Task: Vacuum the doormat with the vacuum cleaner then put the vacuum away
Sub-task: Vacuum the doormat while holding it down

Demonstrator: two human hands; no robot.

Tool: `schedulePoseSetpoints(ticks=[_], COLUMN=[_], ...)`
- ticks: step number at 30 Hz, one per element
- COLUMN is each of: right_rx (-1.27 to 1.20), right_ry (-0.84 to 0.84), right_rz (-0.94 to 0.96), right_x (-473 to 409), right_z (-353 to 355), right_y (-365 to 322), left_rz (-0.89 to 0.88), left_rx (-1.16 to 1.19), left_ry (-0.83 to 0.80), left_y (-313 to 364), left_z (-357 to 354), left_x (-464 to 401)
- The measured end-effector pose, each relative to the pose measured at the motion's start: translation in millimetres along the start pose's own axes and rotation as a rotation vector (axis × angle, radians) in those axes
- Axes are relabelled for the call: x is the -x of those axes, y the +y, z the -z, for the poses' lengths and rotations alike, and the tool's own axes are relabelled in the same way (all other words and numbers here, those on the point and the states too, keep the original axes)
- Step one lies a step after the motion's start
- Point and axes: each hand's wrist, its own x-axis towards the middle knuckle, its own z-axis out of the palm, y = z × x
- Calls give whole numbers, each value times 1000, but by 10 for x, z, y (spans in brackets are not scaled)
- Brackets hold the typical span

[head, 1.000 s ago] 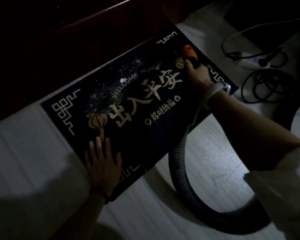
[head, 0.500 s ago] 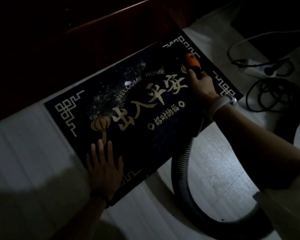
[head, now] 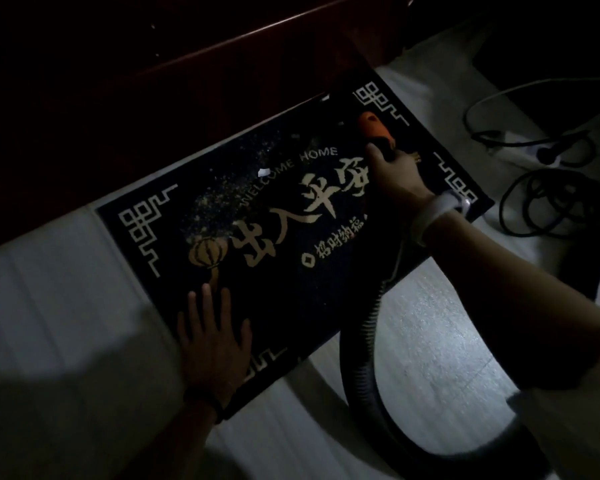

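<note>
Dim light covered a pale floor (head: 426,344), with a dark wooden door or panel (head: 174,84) along its far edge. The doormat (head: 291,292), black with pale fret corners, gold characters and the words WELCOME HOME, lay flat on the floor, its far edge against the foot of the wooden panel. Pale specks of debris (head: 222,199) and one small white scrap (head: 263,172) lay on the mat's far-left area.

The left hand (head: 212,344) lay palm down on the mat's near-left edge, fingers spread and extended, holding nothing. A dark band circled that wrist.

The right hand (head: 397,178) was closed around the vacuum nozzle (head: 373,125), whose orange end projected beyond the fingers and pointed down at the mat near its far-right corner. A white wristband (head: 437,213) sat on the right wrist.

The ribbed vacuum hose (head: 364,348) ran from under the right hand across the mat's near-right edge and curved over the floor toward the near-right corner of the view. Loose dark cables (head: 548,202) and a power strip (head: 520,155) lay on the floor beyond the mat's right end.
</note>
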Motion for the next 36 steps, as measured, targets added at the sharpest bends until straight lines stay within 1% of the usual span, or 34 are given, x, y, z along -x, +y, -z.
schedulePoseSetpoints(ticks=[3, 6, 7, 8, 12, 14, 16, 18, 21, 23, 26, 28, 30, 33, 36], right_rx=[90, 203, 191, 162, 37, -23, -43, 16, 119, 179, 82, -1, -57, -62, 92], right_ry=[-86, -160, -183, -170, -19, 10, -11, -89, -209, -248, -185, -115, -60, -84, -173], right_rz=[-24, -17, -19, -12, 38, 22, -12, -32, -13, 23, 57, 82, 66, -4, 2], right_x=[300, 841, 948, 969, 436, 126, 35, 226, 691, 875, 849, 652, 380, 196, 503], right_z=[-39, 169, 230, 266, 99, -83, -230, -284, -144, -17, 26, -60, -190, -346, -273], right_y=[112, 326, 352, 335, 93, -63, -86, 38, 247, 290, 175, 23, -100, -93, 137], left_rz=[3, 21, 19, 14, -11, -9, -3, -10, 12, 18, 5, -5, -4, 16, 11], left_rx=[-1, -24, -23, -26, -7, 6, 21, 18, 4, 0, -11, -6, 2, 12, 0], left_ry=[-33, 2, 15, 26, 19, 11, 4, -1, 7, 28, 36, 23, 19, 7, 5], left_y=[-20, -13, -6, -5, -9, -13, -10, -23, -24, -3, -2, -10, -15, 3, -15], left_z=[9, 21, 25, 22, 6, -11, -5, 0, 16, 20, 2, -1, -19, 23, 45], left_x=[7, 20, 25, 24, 16, 8, 5, 14, 18, 25, 31, 14, -1, 3, -7])
